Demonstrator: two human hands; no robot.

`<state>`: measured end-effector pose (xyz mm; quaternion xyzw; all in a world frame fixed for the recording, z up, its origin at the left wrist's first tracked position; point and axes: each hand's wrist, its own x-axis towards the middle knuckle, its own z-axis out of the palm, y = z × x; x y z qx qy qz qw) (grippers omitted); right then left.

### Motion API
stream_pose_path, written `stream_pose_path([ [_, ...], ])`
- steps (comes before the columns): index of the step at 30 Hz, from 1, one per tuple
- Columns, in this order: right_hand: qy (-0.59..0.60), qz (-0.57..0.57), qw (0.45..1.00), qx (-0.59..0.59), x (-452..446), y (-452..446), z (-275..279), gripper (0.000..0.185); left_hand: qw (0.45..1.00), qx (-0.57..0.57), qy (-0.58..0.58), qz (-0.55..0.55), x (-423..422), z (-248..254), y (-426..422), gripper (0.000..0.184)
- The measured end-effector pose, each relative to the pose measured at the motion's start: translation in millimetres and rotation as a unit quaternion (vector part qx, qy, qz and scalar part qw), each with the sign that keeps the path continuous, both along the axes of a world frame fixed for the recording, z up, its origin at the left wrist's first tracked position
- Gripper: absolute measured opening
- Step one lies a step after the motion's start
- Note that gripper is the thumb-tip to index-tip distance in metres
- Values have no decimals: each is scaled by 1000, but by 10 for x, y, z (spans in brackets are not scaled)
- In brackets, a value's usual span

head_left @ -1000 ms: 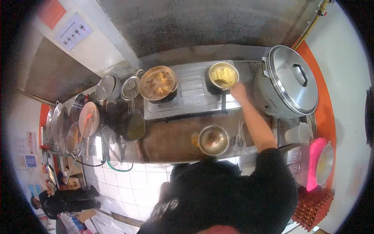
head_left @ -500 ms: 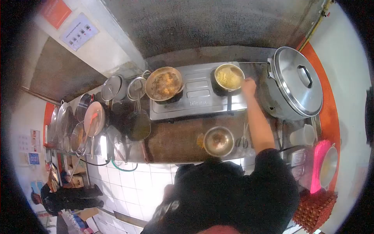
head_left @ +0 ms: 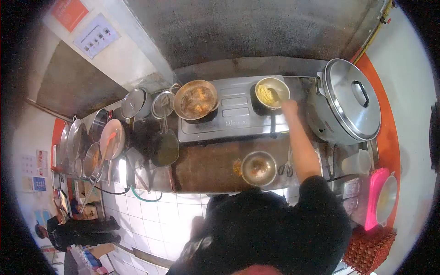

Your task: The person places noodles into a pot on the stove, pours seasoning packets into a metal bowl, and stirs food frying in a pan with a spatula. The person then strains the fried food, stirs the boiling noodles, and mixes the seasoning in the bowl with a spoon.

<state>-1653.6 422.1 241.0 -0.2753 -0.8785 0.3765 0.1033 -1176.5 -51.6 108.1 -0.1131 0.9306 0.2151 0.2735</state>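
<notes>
A small pan [head_left: 285,86] of yellow noodles [head_left: 264,93] rests on the right burner of the stove [head_left: 233,87], its dark handle [head_left: 273,124] pointing towards me. My right hand [head_left: 289,108] is closed at the pan's near right rim, around what looks like a spatula [head_left: 275,95] whose dark head lies in the noodles. On the left burner, browned pieces [head_left: 200,108] sit in dark oil inside a wide frying pan [head_left: 211,89]. Low beside my body, what appears to be my left hand [head_left: 197,224] shows only as a blurred patch, its fingers indistinct.
A steel bowl [head_left: 247,168] and scissors [head_left: 287,168] lie on the near counter. A large lidded pot [head_left: 337,117] stands right of the stove. Strainers, lids and pans [head_left: 112,137] crowd the left. Egg trays [head_left: 370,250] are stacked at lower right. Another person [head_left: 82,233] stands far left.
My right hand has moved slightly down and left at the pan. The noodles are bunched towards the left, and the dark utensil head now shows among them.
</notes>
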Motion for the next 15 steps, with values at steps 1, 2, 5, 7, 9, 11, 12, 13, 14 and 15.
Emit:
stream_pose_path([
  [1,-1,0,1000,1,58,-37,41,23,1000,4,12,-2,3,12,-22,37],
  [2,24,16,1000,2,108,-60,60,23,1000,-1,-4,1,-12,-5,11,36],
  [5,26,23,999,17,374,-305,474,23,1000,0,-16,8,-43,25,-15,33],
  [7,25,45,998,32,342,-268,252,21,1000,-6,-26,8,-62,16,-6,31],
  [9,17,57,997,54,204,-137,-24,21,999,-9,-33,8,-77,15,-19,30],
  [11,4,66,993,96,172,-99,100,21,999,-11,-40,7,-104,14,-55,28],
  [12,7,66,993,95,166,-81,168,21,999,-17,-43,4,-107,16,-53,27],
  [13,27,61,997,45,174,-85,239,21,999,-20,-47,3,-101,31,-55,27],
  [14,45,57,997,-6,204,-99,296,21,998,-22,-52,4,-85,49,-72,26],
  [15,53,66,996,20,252,-117,350,20,998,-23,-55,5,-69,62,-80,25],
])
